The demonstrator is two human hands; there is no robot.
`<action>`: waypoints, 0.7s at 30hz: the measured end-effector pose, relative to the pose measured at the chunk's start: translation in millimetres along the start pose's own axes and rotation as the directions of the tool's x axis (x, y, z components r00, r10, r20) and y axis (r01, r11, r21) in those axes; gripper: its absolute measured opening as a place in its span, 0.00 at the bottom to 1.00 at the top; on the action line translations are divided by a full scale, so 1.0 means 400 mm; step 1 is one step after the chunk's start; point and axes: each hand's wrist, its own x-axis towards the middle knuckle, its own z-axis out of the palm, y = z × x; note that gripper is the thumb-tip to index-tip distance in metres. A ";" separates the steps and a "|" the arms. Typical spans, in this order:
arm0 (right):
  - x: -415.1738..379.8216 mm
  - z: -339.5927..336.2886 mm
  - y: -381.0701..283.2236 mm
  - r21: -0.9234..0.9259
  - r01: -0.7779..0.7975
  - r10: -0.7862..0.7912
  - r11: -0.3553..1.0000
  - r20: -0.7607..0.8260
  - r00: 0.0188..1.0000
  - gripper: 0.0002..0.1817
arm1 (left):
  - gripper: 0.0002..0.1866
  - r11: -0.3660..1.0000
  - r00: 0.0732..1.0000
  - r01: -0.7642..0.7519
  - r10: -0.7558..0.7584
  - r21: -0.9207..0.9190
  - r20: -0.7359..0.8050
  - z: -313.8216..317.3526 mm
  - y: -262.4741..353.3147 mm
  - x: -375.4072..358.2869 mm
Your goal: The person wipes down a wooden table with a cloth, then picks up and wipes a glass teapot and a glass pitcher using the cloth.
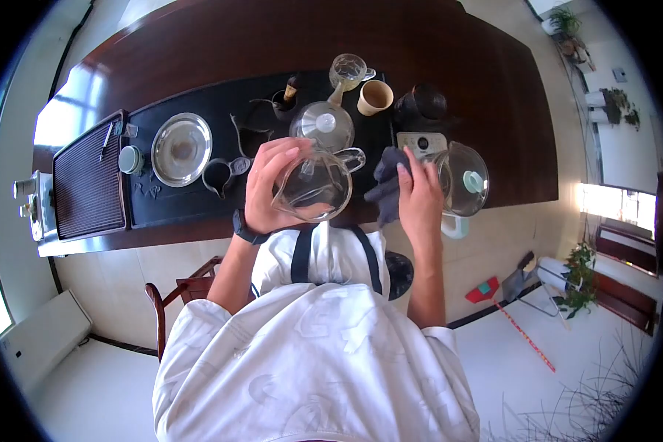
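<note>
"Pitcher [315, 188] up above the near side of the desk [493, 88], the left hand [267, 184] curling its fingers round the glass!"

"And the right hand [422, 197]?"

"Fingers closed on a dark cloth [387, 184], folks, near the glass handle, with a lidded jug [464, 180] just beside that hand and a teapot [324, 127] farther in on the black mat [225, 125]!"

No readable text or labels.
</note>
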 end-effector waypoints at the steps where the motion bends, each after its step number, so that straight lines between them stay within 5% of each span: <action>1: -0.004 0.008 0.005 -0.001 0.001 -0.001 1.000 0.003 1.000 0.20 | 0.51 1.000 1.000 0.005 -0.005 0.014 0.005 0.000 0.000 -0.003; 5: -0.009 0.033 0.023 0.182 0.031 -0.049 0.983 0.100 0.994 0.24 | 0.50 1.000 1.000 0.026 -0.026 0.006 0.008 0.011 -0.010 -0.022; 9: -0.039 0.146 0.104 0.302 0.073 -0.071 0.950 -0.020 0.997 0.28 | 0.49 0.996 0.996 0.083 -0.083 -0.040 0.012 0.017 -0.021 -0.048; 11: -0.083 0.227 0.151 0.551 -0.320 0.335 0.771 0.076 0.939 0.30 | 0.48 0.994 0.995 0.098 -0.098 -0.042 0.016 0.016 -0.021 -0.059; 13: -0.142 0.307 0.217 0.573 -0.399 0.412 0.716 0.114 0.904 0.29 | 0.48 0.984 0.987 0.162 -0.162 -0.070 0.000 0.016 -0.017 -0.072; 15: -0.196 0.374 0.286 0.713 -0.698 0.561 0.064 0.553 0.617 0.23 | 0.49 0.982 0.985 0.175 -0.174 -0.074 0.018 0.010 -0.028 -0.092; 19: -0.230 0.361 0.317 0.610 -0.781 0.415 -0.138 0.751 0.513 0.20 | 0.50 0.978 0.980 0.196 -0.194 -0.075 0.036 0.005 -0.030 -0.106; 21: -0.223 0.333 0.305 0.449 -0.890 0.371 0.074 0.816 0.443 0.14 | 0.50 0.976 0.978 0.204 -0.202 -0.071 0.044 0.005 -0.032 -0.110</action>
